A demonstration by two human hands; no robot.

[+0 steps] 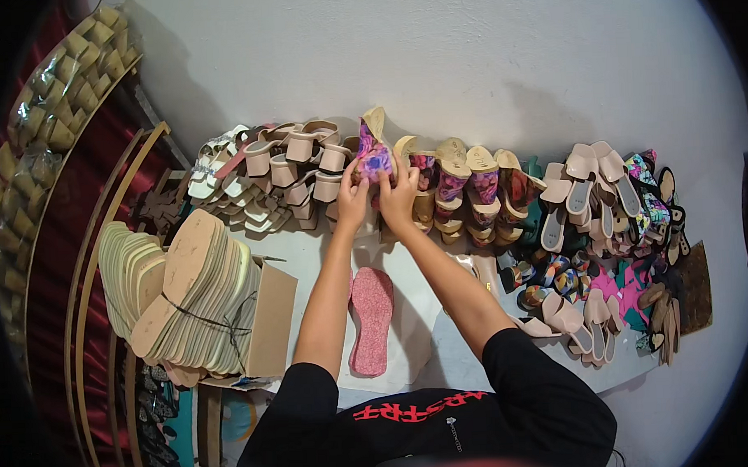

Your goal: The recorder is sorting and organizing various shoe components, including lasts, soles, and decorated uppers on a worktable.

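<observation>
At the back of the table both my hands hold one sandal (376,163) with a purple, pink and blue floral strap; its beige sole end points up. My left hand (353,200) grips its left side, fingers closed on the strap. My right hand (400,198) pinches the right side, thumb toward the floral part. Directly behind the right hand stand several floral sandals (454,185) on their ends in a row. Between my forearms lies a pink speckled insole (371,322), flat on the white table.
On the left, a cardboard box (270,319) holds stacked beige insoles (195,264). Piled block-heel sandals (285,167) stand behind my left arm. To the right are beige slides (583,193) and colourful shoe pieces (631,286). A shelf with bagged heels (64,88) curves along the far left.
</observation>
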